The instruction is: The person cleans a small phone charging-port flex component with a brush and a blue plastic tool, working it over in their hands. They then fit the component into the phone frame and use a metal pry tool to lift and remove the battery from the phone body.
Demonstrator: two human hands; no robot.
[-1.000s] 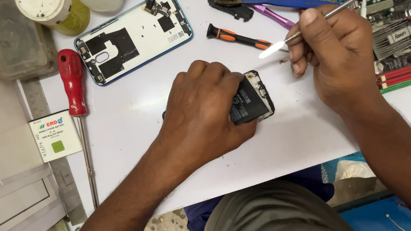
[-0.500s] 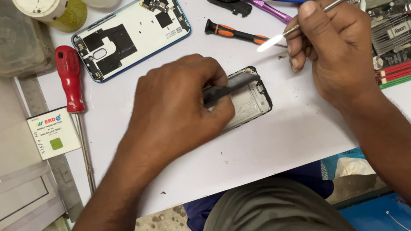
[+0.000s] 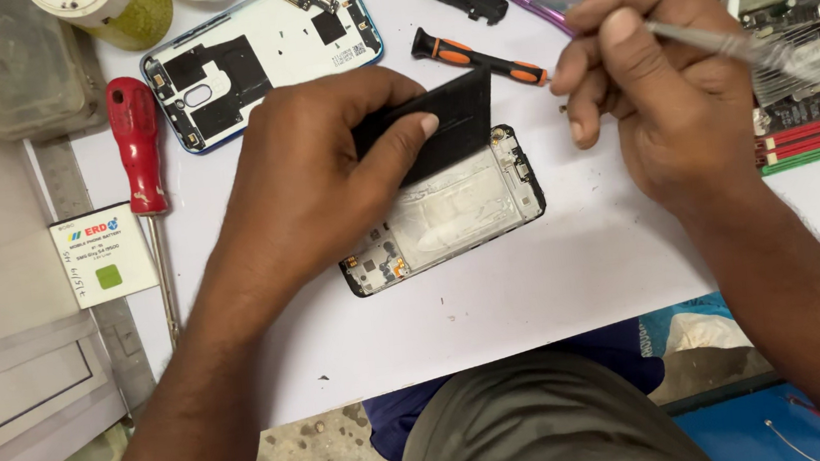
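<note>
White worktop, left hand (image 3: 324,169) fingers pinch black battery (image 3: 445,122) tilted above opened phone (image 3: 448,212), right hand (image 3: 662,86) gripping metal tweezers (image 3: 712,41); battery could slip or bend

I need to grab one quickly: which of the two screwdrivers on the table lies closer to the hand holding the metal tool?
The small black-and-orange screwdriver, lying just left of the right hand. The big red-handled screwdriver lies far off at the table's left edge.
</note>
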